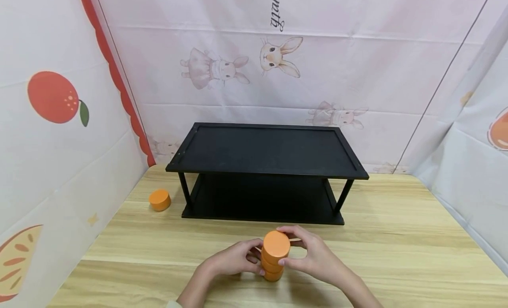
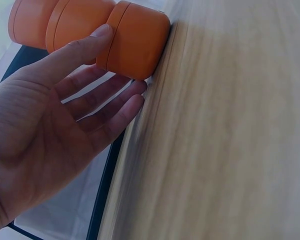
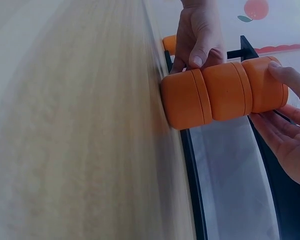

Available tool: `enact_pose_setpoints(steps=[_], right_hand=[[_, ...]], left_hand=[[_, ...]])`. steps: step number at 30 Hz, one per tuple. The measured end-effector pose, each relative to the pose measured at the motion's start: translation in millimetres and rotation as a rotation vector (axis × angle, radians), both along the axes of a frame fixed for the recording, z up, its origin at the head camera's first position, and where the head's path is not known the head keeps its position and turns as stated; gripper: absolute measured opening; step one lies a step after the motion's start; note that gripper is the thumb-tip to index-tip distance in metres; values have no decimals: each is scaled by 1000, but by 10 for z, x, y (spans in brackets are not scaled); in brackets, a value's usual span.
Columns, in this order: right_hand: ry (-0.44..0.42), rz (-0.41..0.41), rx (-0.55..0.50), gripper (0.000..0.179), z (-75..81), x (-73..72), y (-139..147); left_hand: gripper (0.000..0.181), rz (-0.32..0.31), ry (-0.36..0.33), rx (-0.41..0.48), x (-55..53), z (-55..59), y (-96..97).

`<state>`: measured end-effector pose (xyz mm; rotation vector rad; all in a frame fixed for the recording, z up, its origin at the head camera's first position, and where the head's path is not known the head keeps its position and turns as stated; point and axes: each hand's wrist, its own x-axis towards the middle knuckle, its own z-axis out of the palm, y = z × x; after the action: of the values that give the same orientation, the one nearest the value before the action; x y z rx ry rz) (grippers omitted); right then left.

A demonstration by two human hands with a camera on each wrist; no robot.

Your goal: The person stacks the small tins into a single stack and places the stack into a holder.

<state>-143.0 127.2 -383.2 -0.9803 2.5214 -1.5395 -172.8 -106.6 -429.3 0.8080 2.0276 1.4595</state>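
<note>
Head view: stack of three plain orange cylinders (image 1: 271, 264) stands upright on the light wood-grain worktop (image 1: 405, 237), just in front of the black two-tier shelf (image 1: 266, 149). Right hand (image 1: 317, 257) grasps the top cylinder (image 1: 276, 242), thumb on the near side, fingers round the far side. Left hand (image 1: 234, 259) holds the stack lower down from its left, thumb in front, fingers bent behind. A fourth orange cylinder (image 1: 160, 200) sits alone on the worktop, left of the shelf. Pale rabbit-print fabric (image 1: 357, 74) hangs behind.

Left wrist view: bottom cylinder (image 2: 137, 40) rests on the worktop. Left thumb presses near the seam between it and the middle cylinder (image 2: 85, 22); the fingers reach round the far side. Top cylinder is partly cropped.

Right wrist view: all three cylinders sit end to end, touching, stack slightly uneven at the seams. Right thumb and fingers clasp the top cylinder; left thumb is by the bottom-middle seam. Fourth cylinder shows partly behind the left hand.
</note>
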Motion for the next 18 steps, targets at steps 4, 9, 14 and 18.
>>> enact_pose_setpoints(steps=[4, 9, 14, 18], right_hand=[[-5, -1, 4, 57, -26, -14, 2], [-23, 6, 0, 62, -53, -18, 7], [-50, 28, 30, 66, -52, -7, 5], [-59, 31, 40, 68, -85, -16, 2]], left_hand=[[42, -9, -2, 11, 1, 0, -1], [42, -12, -8, 14, 0, -3, -4], [43, -5, -11, 9, -1, 0, -5], [43, 0, -14, 6, 2, 10, -4]])
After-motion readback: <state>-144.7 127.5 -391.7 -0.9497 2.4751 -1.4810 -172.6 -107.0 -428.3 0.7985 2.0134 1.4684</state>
